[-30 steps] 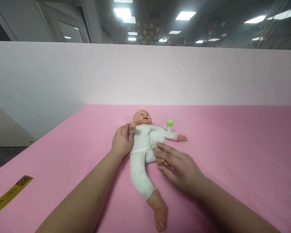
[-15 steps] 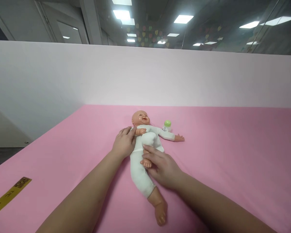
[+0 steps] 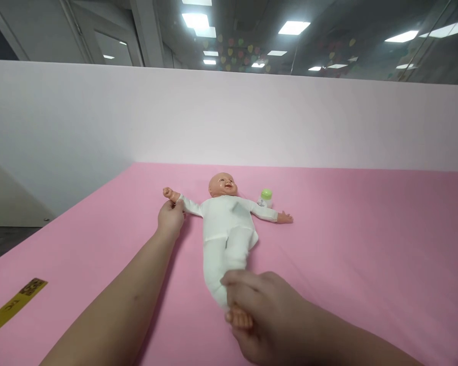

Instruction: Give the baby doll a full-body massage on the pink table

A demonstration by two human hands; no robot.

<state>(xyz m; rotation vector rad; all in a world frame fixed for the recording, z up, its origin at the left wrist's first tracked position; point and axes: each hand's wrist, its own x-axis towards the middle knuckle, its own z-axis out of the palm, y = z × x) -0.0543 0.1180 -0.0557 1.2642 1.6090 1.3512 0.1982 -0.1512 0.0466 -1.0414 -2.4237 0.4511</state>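
Note:
A baby doll (image 3: 225, 218) in white clothing lies on its back on the pink tabletop (image 3: 351, 264), head toward the far wall. My left hand (image 3: 171, 218) is closed on the doll's arm near its wrist, and that arm is stretched out to the left. Closer to me, my right hand (image 3: 259, 310) is wrapped round one of the doll's lower legs; the toes show below my fingers. The doll's other foot is hidden behind this hand. Its other arm lies out to the right, untouched.
A small bottle with a green cap (image 3: 266, 198) stands beside the doll's right-hand shoulder in view. A yellow printed strip (image 3: 15, 307) lies at the table's left side. A white wall (image 3: 229, 119) rises behind the table, with glass above it.
My left hand has drawn the doll's arm from its chest out to the left. My right hand has pulled the bent leg down toward me, so it is straighter.

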